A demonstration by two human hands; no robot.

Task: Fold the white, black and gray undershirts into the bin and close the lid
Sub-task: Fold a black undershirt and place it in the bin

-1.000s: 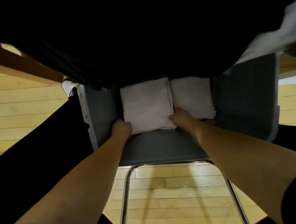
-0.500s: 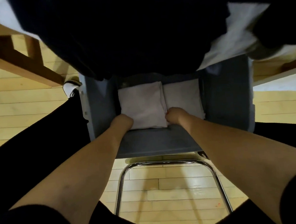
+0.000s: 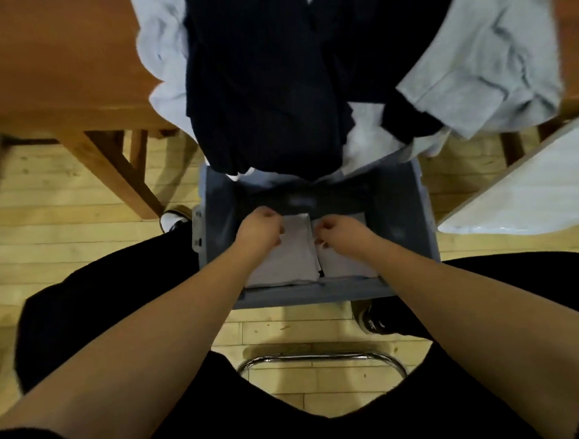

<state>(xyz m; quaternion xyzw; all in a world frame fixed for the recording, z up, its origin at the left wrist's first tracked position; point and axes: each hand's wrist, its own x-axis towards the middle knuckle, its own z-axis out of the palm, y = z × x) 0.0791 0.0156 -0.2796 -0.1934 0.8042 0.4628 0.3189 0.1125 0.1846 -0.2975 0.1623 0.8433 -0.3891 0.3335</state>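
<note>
A grey bin (image 3: pixel 425 209) stands on the floor between my legs. Two folded white undershirts lie side by side in it, the left one (image 3: pixel 284 264) and the right one (image 3: pixel 344 267). My left hand (image 3: pixel 260 233) hovers over the left one's far edge with loosely curled fingers. My right hand (image 3: pixel 337 235) hovers over the right one, also curled. Neither visibly holds cloth. On the table edge above the bin hang a black undershirt (image 3: pixel 261 84), a grey one (image 3: pixel 483 68) and white cloth (image 3: pixel 163 56).
A wooden table (image 3: pixel 47 64) with slanted legs stands at the far left. A pale flat panel (image 3: pixel 536 195) juts in at the right. A chrome chair frame (image 3: pixel 321 357) is below me. My shoes (image 3: pixel 175 217) flank the bin on the wood floor.
Both hands have let go of the left folded white undershirt and moved up toward its far edge. The view has pulled back, showing the table and the hanging pile.
</note>
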